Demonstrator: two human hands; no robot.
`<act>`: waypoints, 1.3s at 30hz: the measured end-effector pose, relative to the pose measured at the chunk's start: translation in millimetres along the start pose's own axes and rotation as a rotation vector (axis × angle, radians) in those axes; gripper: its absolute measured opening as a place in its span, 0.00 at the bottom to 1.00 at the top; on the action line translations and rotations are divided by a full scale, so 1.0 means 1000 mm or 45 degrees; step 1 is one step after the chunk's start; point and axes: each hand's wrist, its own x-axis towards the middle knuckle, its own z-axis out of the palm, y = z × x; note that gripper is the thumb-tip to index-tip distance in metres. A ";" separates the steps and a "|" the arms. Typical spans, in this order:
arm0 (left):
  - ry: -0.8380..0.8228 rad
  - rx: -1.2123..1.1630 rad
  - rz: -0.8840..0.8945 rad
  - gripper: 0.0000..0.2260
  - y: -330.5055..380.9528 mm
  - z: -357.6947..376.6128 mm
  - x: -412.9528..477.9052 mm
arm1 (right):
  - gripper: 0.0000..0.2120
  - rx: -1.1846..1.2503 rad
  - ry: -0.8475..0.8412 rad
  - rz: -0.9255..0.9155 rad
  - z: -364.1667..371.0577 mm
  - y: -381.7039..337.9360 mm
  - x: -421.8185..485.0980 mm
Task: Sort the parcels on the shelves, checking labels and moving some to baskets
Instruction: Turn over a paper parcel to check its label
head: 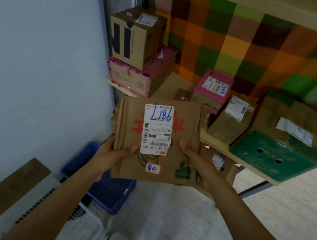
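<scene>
Both hands hold a brown parcel (185, 128) label-up in front of the shelf (217, 145).
Nearest, a white basket (84, 226) and a blue basket (109, 192) sit on the floor under the arms. Above them the left hand (111, 154) and right hand (198, 160) grip the parcel's side edges, fingers (128, 148) clamped on it with thumbs on top. Its white label (157, 130), with blue handwriting, faces up. Beyond, the shelf carries a green box (271, 155), a pink box (212, 89) and a stacked brown box (133, 38), before a checked cloth (246, 46).
</scene>
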 end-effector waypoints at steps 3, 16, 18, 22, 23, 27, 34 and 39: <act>-0.115 -0.099 -0.032 0.45 0.000 -0.012 0.000 | 0.45 0.215 -0.193 0.039 -0.013 -0.009 -0.003; -0.154 -0.122 0.084 0.33 0.014 0.054 -0.006 | 0.08 -0.242 -0.143 -0.148 0.057 -0.010 -0.010; -0.179 -0.244 0.055 0.41 0.011 0.053 -0.006 | 0.12 -0.260 -0.200 -0.234 0.064 -0.006 -0.012; -0.162 -0.349 0.069 0.35 0.006 0.055 0.001 | 0.22 -0.362 -0.184 -0.354 0.069 -0.003 -0.008; -0.151 -0.327 0.077 0.33 0.006 0.055 0.003 | 0.21 -0.409 -0.128 -0.382 0.067 -0.001 -0.006; -0.090 -0.304 0.059 0.28 0.015 0.053 0.006 | 0.20 -0.502 -0.127 -0.420 0.066 -0.008 -0.007; -0.110 -0.834 -0.013 0.21 0.027 0.020 0.007 | 0.36 -0.526 0.301 -0.342 0.023 -0.028 0.001; -0.142 -0.891 -0.070 0.23 0.026 0.025 0.006 | 0.46 -0.069 -0.070 0.214 -0.025 -0.020 0.020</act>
